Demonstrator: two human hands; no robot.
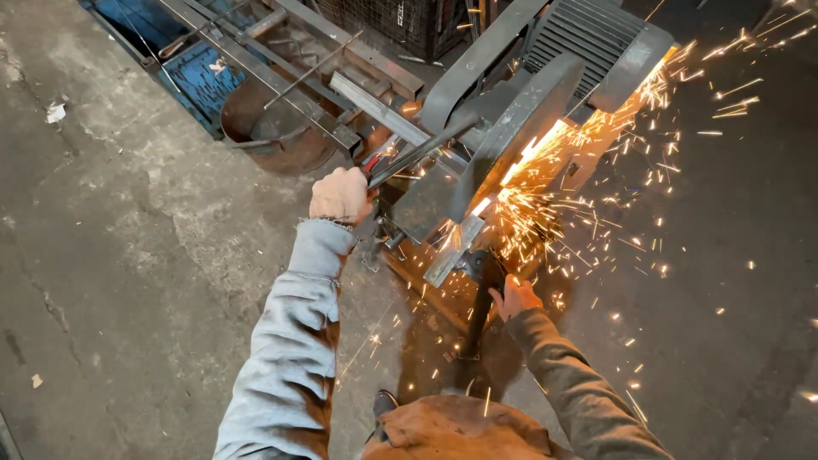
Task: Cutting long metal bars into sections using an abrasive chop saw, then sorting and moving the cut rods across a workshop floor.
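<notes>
The left hand (341, 194) is closed with its fingers clamped round the long lever handle (422, 152) of a chop saw (520, 119), whose guarded blade sits down on a pale metal bar (456, 249) held low in the machine, right of centre in the scene. The right hand (514, 296) rests just near of the cut, beside a dark upright post (479, 302); its fingers look curled, but whether they grip the post or the bar I cannot tell. The main hazard, as I judge it, is that spray of sparks (596, 162): it fans far and right, yet some fall near, around the right hand and the brown sleeve (579, 392), so bare skin could be burnt or the cloth singed. The right hand is also close to the blade; if the bar shifted or the wheel grabbed, the hand could be drawn in. Pressing the lever unevenly might jam the wheel. To the far left a rusty bucket (277, 128) and a rack of steel strips (281, 60) over a blue frame (183, 72) crowd the saw's left side, leaving little room for long stock, and the cracked concrete floor (119, 255) holds scraps of litter.
</notes>
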